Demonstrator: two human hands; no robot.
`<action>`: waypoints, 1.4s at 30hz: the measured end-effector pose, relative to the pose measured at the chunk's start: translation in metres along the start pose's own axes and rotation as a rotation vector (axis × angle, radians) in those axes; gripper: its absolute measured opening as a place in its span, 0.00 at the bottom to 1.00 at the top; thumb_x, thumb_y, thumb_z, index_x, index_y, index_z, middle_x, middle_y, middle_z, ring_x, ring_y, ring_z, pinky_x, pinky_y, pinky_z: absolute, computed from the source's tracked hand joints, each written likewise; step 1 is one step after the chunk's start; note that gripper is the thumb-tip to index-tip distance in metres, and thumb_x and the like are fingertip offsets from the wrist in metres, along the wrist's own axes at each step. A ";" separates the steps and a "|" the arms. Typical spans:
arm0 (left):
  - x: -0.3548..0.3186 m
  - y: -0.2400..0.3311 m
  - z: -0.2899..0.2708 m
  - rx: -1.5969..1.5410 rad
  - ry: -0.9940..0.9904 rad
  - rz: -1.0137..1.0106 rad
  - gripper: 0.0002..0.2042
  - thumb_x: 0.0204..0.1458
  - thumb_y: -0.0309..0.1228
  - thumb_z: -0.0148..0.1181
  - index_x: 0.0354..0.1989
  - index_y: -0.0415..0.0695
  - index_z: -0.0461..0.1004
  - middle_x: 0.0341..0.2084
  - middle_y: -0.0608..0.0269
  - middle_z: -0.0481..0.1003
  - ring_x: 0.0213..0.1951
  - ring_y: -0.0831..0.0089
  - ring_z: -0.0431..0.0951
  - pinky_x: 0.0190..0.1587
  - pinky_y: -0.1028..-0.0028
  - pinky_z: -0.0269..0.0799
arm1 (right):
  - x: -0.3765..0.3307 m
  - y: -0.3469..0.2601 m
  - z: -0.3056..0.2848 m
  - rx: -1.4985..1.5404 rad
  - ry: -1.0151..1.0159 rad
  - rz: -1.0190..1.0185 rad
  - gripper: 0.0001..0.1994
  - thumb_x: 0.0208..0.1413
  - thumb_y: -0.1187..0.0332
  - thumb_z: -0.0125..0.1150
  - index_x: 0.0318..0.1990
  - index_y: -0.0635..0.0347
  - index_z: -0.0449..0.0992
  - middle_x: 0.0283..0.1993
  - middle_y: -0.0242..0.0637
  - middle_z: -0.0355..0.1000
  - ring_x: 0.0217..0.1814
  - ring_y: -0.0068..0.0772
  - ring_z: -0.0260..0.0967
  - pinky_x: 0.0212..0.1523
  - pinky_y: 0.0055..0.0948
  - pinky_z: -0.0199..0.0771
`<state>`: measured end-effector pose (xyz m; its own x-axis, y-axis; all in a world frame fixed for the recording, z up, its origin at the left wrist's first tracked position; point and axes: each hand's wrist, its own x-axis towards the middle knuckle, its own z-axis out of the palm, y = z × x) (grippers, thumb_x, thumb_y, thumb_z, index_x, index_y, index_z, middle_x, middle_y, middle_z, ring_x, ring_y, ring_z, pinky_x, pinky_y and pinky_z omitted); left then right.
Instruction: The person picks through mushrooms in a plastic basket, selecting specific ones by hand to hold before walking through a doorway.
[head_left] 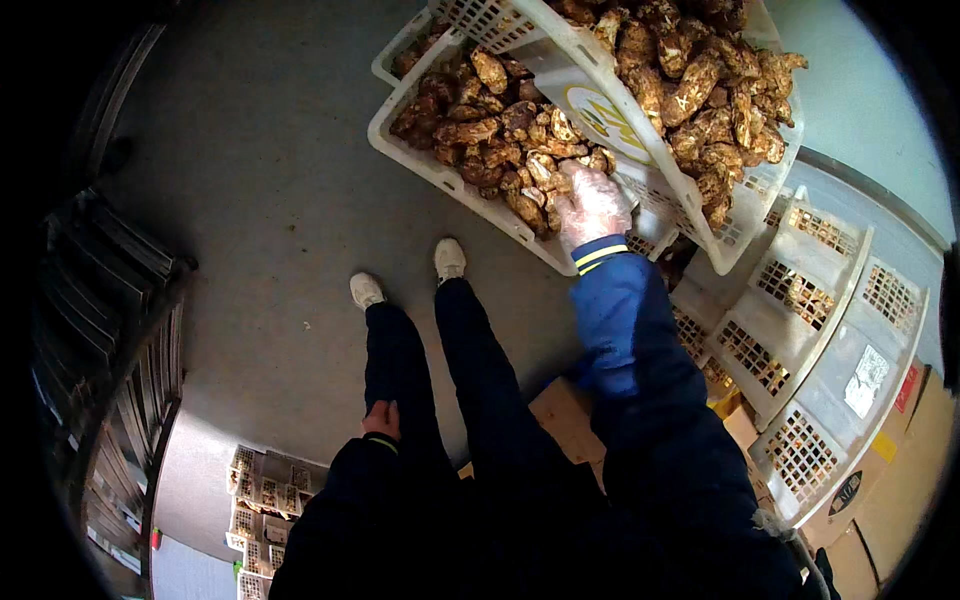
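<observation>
Our right hand (592, 205), gloved, fingers curled over the near edge of the tilted white crate (640, 130) of brown mushrooms (700, 80) | lower crate (440, 170) beneath, on the floor (260, 200) | left hand (381, 420) loosely closed at our thigh, holding nothing.

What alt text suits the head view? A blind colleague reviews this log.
A person's gloved right hand grips the edge of a white slatted crate full of brown oysters, with a second full crate tilted above it. The bare left hand rests against the thigh; empty crates stand at right.
</observation>
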<state>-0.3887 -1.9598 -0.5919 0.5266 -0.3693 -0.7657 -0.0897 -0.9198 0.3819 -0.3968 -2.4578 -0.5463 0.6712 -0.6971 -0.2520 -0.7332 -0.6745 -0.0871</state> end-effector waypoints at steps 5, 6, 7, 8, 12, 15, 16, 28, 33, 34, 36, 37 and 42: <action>0.001 0.009 0.000 0.050 0.012 0.004 0.11 0.51 0.38 0.55 0.25 0.43 0.70 0.18 0.50 0.72 0.24 0.50 0.74 0.25 0.59 0.69 | -0.022 0.053 0.018 0.609 0.215 0.389 0.22 0.37 0.70 0.66 0.45 0.59 0.72 0.43 0.46 0.71 0.41 0.48 0.71 0.44 0.37 0.71; -0.001 0.005 0.001 0.040 0.015 -0.006 0.11 0.51 0.38 0.55 0.25 0.43 0.70 0.18 0.50 0.72 0.24 0.50 0.74 0.25 0.59 0.68 | -0.024 0.036 0.005 0.621 0.229 0.379 0.22 0.37 0.70 0.66 0.45 0.59 0.72 0.42 0.46 0.71 0.41 0.48 0.70 0.43 0.37 0.71; -0.001 0.002 0.002 0.027 0.016 -0.009 0.11 0.51 0.38 0.55 0.25 0.43 0.70 0.18 0.50 0.72 0.24 0.51 0.74 0.25 0.59 0.68 | -0.025 0.015 -0.017 0.629 0.249 0.369 0.22 0.37 0.70 0.66 0.45 0.58 0.72 0.42 0.45 0.71 0.40 0.48 0.70 0.43 0.37 0.71; -0.002 -0.001 0.001 0.012 0.005 -0.032 0.11 0.51 0.38 0.55 0.25 0.43 0.70 0.18 0.50 0.72 0.24 0.51 0.74 0.26 0.59 0.69 | -0.026 0.006 -0.022 0.689 0.246 0.349 0.21 0.37 0.71 0.65 0.44 0.57 0.73 0.41 0.45 0.70 0.41 0.48 0.69 0.43 0.37 0.71; -0.001 0.000 0.001 -0.036 -0.019 -0.044 0.12 0.51 0.38 0.55 0.24 0.43 0.70 0.18 0.51 0.73 0.23 0.51 0.74 0.26 0.59 0.69 | -0.022 0.016 -0.012 0.320 0.392 0.011 0.20 0.33 0.70 0.65 0.40 0.55 0.73 0.39 0.43 0.69 0.44 0.45 0.67 0.46 0.37 0.69; 0.001 0.002 0.002 -0.022 0.005 -0.007 0.12 0.52 0.38 0.55 0.25 0.42 0.70 0.18 0.51 0.72 0.23 0.51 0.74 0.26 0.59 0.68 | -0.018 0.011 -0.013 0.177 0.212 0.196 0.21 0.35 0.65 0.66 0.42 0.53 0.73 0.40 0.43 0.68 0.43 0.46 0.67 0.45 0.39 0.69; 0.000 0.001 0.002 -0.011 0.012 0.007 0.12 0.52 0.38 0.55 0.25 0.42 0.70 0.18 0.51 0.72 0.23 0.51 0.74 0.26 0.59 0.68 | -0.015 0.007 -0.015 0.186 0.205 0.180 0.22 0.37 0.62 0.65 0.44 0.53 0.72 0.40 0.42 0.68 0.41 0.45 0.67 0.43 0.39 0.69; 0.001 -0.008 0.006 -0.018 -0.009 0.027 0.11 0.52 0.37 0.54 0.24 0.42 0.68 0.19 0.46 0.71 0.25 0.47 0.72 0.27 0.57 0.67 | 0.021 -0.041 0.010 -0.148 -0.114 -0.162 0.13 0.44 0.70 0.55 0.40 0.44 0.75 0.40 0.38 0.68 0.40 0.46 0.67 0.38 0.43 0.70; -0.001 -0.006 0.007 -0.036 0.009 0.010 0.11 0.51 0.38 0.54 0.25 0.43 0.69 0.20 0.46 0.71 0.25 0.48 0.73 0.27 0.57 0.67 | 0.009 -0.011 -0.016 -0.162 -0.136 -0.253 0.10 0.42 0.70 0.57 0.35 0.45 0.75 0.37 0.42 0.66 0.38 0.46 0.68 0.33 0.41 0.72; -0.003 -0.005 0.005 -0.059 -0.008 0.009 0.11 0.51 0.39 0.54 0.25 0.43 0.69 0.20 0.46 0.71 0.25 0.48 0.73 0.27 0.57 0.67 | 0.003 -0.006 -0.018 -0.169 -0.156 -0.232 0.11 0.42 0.70 0.57 0.36 0.46 0.75 0.37 0.42 0.66 0.38 0.46 0.68 0.34 0.41 0.72; -0.003 -0.002 0.004 -0.068 -0.015 -0.034 0.12 0.52 0.39 0.54 0.24 0.43 0.69 0.20 0.47 0.71 0.25 0.48 0.73 0.27 0.57 0.67 | 0.000 -0.011 -0.024 -0.175 -0.247 -0.137 0.10 0.45 0.69 0.55 0.37 0.45 0.75 0.39 0.42 0.66 0.40 0.45 0.67 0.36 0.42 0.71; -0.003 -0.001 0.004 -0.069 -0.019 -0.053 0.12 0.52 0.39 0.54 0.24 0.43 0.69 0.20 0.47 0.72 0.25 0.48 0.73 0.27 0.57 0.67 | 0.001 -0.016 -0.022 -0.176 -0.171 -0.182 0.09 0.46 0.69 0.54 0.37 0.44 0.75 0.39 0.41 0.66 0.40 0.45 0.66 0.36 0.41 0.71; -0.001 -0.002 0.003 -0.047 -0.066 -0.112 0.13 0.52 0.39 0.54 0.23 0.42 0.68 0.19 0.49 0.72 0.24 0.49 0.73 0.26 0.58 0.67 | 0.015 -0.021 0.004 -0.213 -0.082 -0.240 0.06 0.48 0.64 0.53 0.34 0.45 0.74 0.39 0.36 0.66 0.41 0.43 0.66 0.37 0.42 0.70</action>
<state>-0.3914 -1.9576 -0.5935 0.4745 -0.2738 -0.8366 0.0069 -0.9492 0.3146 -0.3719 -2.4528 -0.5518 0.8047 -0.4963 -0.3258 -0.5101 -0.8588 0.0484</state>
